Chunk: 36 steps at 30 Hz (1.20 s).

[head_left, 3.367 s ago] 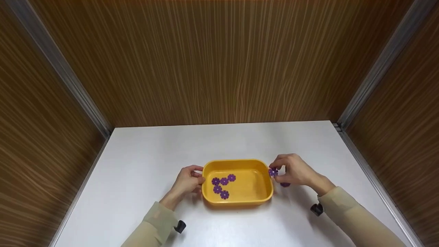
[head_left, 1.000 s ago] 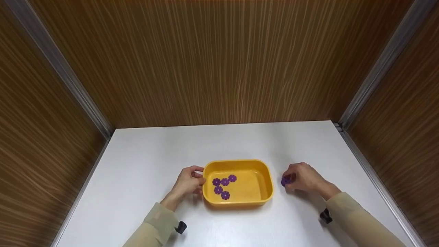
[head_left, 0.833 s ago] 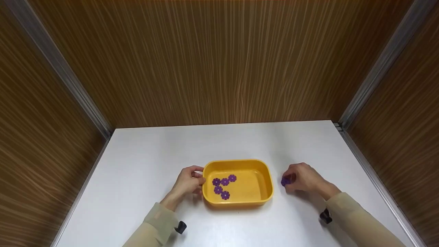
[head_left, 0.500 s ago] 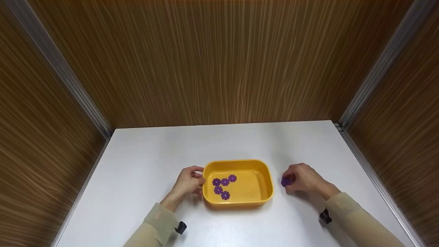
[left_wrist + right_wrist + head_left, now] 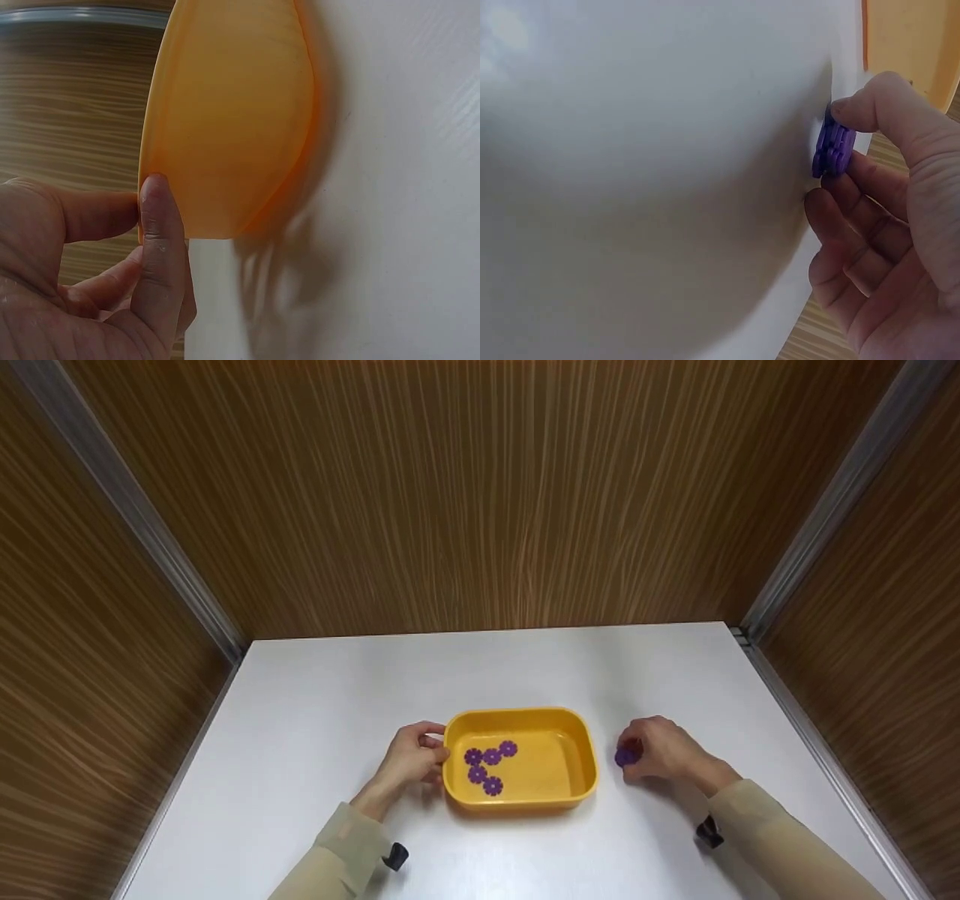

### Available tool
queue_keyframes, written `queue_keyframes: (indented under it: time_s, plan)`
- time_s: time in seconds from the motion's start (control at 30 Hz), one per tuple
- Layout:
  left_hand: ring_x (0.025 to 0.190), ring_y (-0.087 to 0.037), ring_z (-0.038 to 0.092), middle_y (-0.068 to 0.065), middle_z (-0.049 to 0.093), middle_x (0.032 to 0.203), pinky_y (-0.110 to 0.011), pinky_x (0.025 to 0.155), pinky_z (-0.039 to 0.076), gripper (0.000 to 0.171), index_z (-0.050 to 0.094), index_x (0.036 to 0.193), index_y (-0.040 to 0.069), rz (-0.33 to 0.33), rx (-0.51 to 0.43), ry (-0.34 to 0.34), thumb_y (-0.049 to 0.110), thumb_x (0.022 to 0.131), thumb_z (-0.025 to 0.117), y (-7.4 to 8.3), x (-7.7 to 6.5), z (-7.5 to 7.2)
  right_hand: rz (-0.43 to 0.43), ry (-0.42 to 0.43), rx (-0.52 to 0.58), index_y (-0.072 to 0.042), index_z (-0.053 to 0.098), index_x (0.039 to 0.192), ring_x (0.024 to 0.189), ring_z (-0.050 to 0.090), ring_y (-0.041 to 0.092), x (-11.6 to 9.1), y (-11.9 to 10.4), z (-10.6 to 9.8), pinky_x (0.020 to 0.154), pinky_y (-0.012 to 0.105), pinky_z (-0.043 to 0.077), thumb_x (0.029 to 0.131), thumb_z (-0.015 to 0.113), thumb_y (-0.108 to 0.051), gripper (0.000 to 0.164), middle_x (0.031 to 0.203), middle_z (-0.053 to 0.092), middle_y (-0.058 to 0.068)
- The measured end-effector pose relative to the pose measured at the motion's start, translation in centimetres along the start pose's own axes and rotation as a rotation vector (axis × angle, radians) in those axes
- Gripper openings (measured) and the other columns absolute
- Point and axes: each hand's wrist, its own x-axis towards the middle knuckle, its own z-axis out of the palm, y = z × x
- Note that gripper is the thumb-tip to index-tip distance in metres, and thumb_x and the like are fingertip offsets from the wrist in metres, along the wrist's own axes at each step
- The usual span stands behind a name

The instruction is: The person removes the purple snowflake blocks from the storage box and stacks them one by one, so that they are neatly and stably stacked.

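While left hand (image 5: 409, 755) pinches tray (image 5: 547, 769), curled right hand (image 5: 664, 748) grips purple pieces (image 5: 835, 148)

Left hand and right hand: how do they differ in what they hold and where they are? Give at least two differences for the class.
The left hand pinches the rim of the large yellow tray; the right hand pinches small purple flower pieces, seemingly stacked.
The left hand touches the tray's left end; the right hand is beyond its right end, apart from it.
Both grip between thumb and fingers.
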Motion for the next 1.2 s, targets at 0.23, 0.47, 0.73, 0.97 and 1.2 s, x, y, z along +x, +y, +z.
queue_keyframes:
  time_s: [0.23,0.47,0.73,0.97,1.2]
  plan:
    - [0.076,-0.017,0.070,-0.008,0.067,0.107,-0.035,0.071,0.071,0.046,0.070,0.143,0.006,-0.016,0.009,0.007,0.006,0.097,0.074,0.1,-0.1,0.1,0.031,-0.012,0.019,-0.004,0.080,0.129,0.082,0.063,0.009,-0.2,-0.4,-0.8,0.078,0.026,0.062,0.076,0.100,-0.027,0.061,0.099,0.078,0.000]
    - [0.079,-0.018,0.073,-0.010,0.068,0.109,-0.034,0.072,0.071,0.047,0.069,0.143,0.005,-0.016,0.013,0.010,0.005,0.097,0.074,0.2,-0.2,0.1,-0.016,0.095,-0.023,-0.004,0.077,0.137,0.084,0.065,0.017,-0.6,-2.6,-2.5,0.070,0.023,0.054,0.086,0.092,-0.030,0.059,0.112,0.081,0.009]
    - [0.081,-0.019,0.073,-0.011,0.070,0.111,-0.039,0.076,0.073,0.046,0.070,0.143,0.005,-0.015,0.013,0.006,0.006,0.097,0.074,0.3,-0.2,0.1,-0.227,0.244,-0.025,-0.005,0.080,0.128,0.085,0.074,0.023,-0.1,-5.5,-3.0,0.070,0.026,0.059,0.088,0.087,-0.021,0.044,0.105,0.082,0.006]
    - [0.082,-0.020,0.073,-0.012,0.070,0.113,-0.038,0.076,0.072,0.046,0.069,0.143,0.006,-0.024,0.019,0.010,0.006,0.097,0.074,0.1,-0.1,-0.2,-0.352,0.276,0.005,-0.005,0.080,0.126,0.083,0.074,0.024,0.9,-7.5,-2.5,0.072,0.028,0.061,0.085,0.087,-0.018,0.043,0.104,0.082,0.006]
    - [0.077,-0.017,0.070,-0.012,0.069,0.112,-0.029,0.067,0.069,0.048,0.069,0.144,0.005,-0.017,0.004,-0.008,0.005,0.096,0.075,0.3,0.1,0.0,-0.403,0.272,0.035,-0.005,0.080,0.126,0.084,0.074,0.025,1.3,-8.5,-1.9,0.074,0.036,0.065,0.085,0.088,-0.016,0.043,0.105,0.083,0.005]
